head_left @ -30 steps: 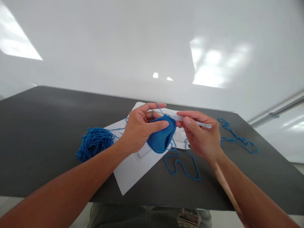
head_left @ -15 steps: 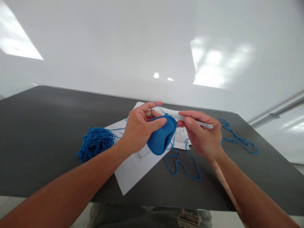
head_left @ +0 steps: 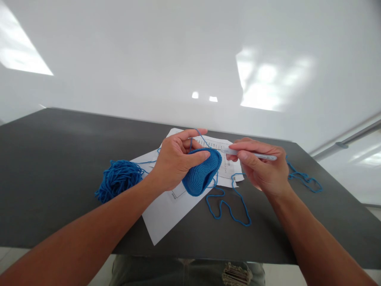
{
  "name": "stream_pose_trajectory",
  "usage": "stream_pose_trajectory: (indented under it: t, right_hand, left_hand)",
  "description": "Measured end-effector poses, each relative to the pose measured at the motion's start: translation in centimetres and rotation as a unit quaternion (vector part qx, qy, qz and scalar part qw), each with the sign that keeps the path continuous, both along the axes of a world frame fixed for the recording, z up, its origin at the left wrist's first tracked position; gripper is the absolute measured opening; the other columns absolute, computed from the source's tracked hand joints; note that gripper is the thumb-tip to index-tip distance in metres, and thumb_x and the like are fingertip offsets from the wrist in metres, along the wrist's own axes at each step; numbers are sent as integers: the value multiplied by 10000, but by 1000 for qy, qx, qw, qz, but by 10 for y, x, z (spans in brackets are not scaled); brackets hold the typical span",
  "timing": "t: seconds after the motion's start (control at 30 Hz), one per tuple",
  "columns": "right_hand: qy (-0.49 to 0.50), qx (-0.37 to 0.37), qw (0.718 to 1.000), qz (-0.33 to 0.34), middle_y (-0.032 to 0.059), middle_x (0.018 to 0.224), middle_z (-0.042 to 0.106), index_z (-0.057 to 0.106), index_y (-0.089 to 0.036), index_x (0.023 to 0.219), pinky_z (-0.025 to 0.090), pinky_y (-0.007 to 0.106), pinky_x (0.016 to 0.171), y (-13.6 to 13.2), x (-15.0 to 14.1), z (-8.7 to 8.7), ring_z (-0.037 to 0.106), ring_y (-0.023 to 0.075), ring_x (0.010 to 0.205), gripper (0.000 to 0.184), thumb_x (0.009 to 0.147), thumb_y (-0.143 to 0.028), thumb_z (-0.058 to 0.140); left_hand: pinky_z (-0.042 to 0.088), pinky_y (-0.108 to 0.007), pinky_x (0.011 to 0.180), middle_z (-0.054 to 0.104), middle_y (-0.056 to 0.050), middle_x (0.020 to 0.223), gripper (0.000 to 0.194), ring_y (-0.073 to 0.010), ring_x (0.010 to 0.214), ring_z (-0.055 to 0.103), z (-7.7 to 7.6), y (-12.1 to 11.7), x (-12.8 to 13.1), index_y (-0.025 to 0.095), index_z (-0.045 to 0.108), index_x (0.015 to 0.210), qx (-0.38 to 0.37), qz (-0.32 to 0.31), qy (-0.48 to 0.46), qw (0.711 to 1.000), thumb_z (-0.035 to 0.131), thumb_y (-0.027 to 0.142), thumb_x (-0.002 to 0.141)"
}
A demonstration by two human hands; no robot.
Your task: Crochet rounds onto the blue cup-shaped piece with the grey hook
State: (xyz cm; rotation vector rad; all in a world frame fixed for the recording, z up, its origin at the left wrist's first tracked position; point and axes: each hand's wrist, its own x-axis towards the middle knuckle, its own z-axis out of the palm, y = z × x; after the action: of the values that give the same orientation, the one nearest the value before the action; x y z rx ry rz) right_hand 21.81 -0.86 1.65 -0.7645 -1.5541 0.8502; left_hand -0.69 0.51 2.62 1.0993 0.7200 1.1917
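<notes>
My left hand pinches the top edge of a blue crocheted piece, cup-shaped with its rim folded in. Blue working yarn loops over the raised left index finger and runs down to the piece's top edge. Between the thumb and fingers of my right hand is a crochet hook with a pale grey handle. Its thin metal shaft points left, at the upper edge of the piece; whether the tip sits in a stitch is too small to tell.
A bundle of blue yarn lies left of my left forearm. Printed paper sheets lie beneath my hands on the dark table. Loose yarn strands curl in front and farther right. A white wall stands behind the table.
My right hand has moved right with the crochet hook, baring more of its metal shaft. The crocheted piece has tilted slightly; my left hand keeps its grip.
</notes>
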Motion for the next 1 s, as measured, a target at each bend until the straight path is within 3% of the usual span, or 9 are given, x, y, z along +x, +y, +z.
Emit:
stream_pose_trajectory:
  t: [0.23, 0.57, 1.0]
  right_hand:
    - [-62, 43, 997, -25, 47, 912, 784, 873, -328, 1051, 541, 283, 644, -1, 11, 2, 703, 179, 839, 153, 913, -278, 830]
    - [-118, 88, 988, -51, 40, 858, 775, 873, -329, 1041, 516, 296, 569, -3, 12, 9, 691, 189, 777, 168, 907, -240, 824]
    - [-105, 91, 987, -85, 39, 926, 782, 872, -350, 1046, 519, 284, 545, -5, 5, 3, 687, 176, 783, 194, 901, -228, 833]
  left_hand:
    - [532, -204, 621, 701, 19, 760, 618, -105, 671, 637, -2, 2, -1, 115, 739, 1248, 23, 5, 21, 1000, 910, 149, 655]
    - [556, -241, 645, 725, -2, 781, 566, -139, 686, 667, -5, 3, -3, 136, 765, 1210, 42, 32, 39, 998, 890, 158, 659]
    - [543, -223, 663, 738, -8, 796, 515, -126, 700, 660, -3, 4, -4, 122, 754, 1230, 106, 81, 108, 985, 848, 181, 727]
